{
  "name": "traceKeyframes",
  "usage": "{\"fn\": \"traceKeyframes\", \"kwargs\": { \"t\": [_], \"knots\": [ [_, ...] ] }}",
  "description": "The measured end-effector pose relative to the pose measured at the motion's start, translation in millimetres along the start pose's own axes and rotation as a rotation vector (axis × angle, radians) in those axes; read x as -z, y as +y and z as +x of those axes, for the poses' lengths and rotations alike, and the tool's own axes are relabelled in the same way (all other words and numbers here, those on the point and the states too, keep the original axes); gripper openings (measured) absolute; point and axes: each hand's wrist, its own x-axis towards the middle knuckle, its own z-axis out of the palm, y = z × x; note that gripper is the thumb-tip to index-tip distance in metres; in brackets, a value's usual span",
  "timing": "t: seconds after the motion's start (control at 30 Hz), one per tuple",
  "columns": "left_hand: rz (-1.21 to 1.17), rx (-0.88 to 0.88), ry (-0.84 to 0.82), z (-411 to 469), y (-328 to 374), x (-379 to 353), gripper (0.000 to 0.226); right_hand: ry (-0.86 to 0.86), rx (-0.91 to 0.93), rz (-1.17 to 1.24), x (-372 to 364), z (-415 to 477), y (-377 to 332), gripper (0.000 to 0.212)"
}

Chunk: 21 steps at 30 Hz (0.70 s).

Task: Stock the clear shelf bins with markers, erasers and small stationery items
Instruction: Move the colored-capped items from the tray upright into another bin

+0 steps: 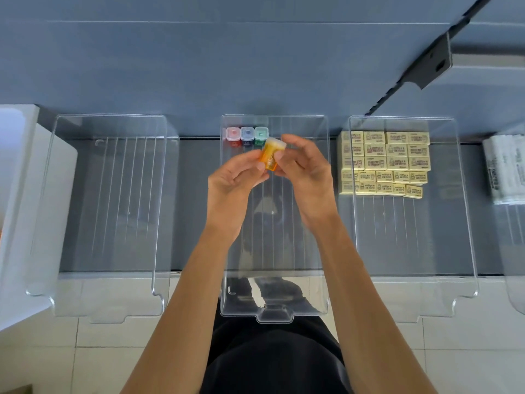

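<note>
A small tub of translucent orange plastic with a frosted white cap is held in the air by both hands, over the back part of the middle clear plastic bin. It is tilted, with the cap pointing up and away from the person. The left hand has its grip narrow, thumb and fingertips pinching the orange lower body. The right hand also has its grip closed on the tub, the thumb against its side and the curled fingers by the cap.

In the back left corner of the same bin three like tubs stand upright in a row, side by side: a red one, a blue one and a green one, each with a squarish frosted lid. The bin's floor is smooth and ribbed with thin lengthwise lines.

The left clear bin has the same ribbed floor. The right clear bin holds pale yellow rectangular erasers in printed sleeves, packed in tight rows at the back. Further right lies a bundle of white printed items, too blurred to name. The bins sit on a flat grey shelf, their front lips jutting over pale floor tiles. A white box stands at the left edge.
</note>
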Motion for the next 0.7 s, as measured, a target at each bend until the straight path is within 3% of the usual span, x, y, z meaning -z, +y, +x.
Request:
{"fn": "traceKeyframes", "kwargs": {
  "t": [0.43, 0.7],
  "knots": [
    [0.325, -0.165, 0.006, 23.7, -7.3, -4.4, 0.027, -0.011, -0.130, 0.186, -5.1, 16.5, 6.3, 0.021],
    [0.296, 0.004, -0.006, 41.0, -2.1, -8.3, 0.017, 0.075, -0.108, 0.122, -3.3, 28.1, 10.2, 0.021]
  ]
}}
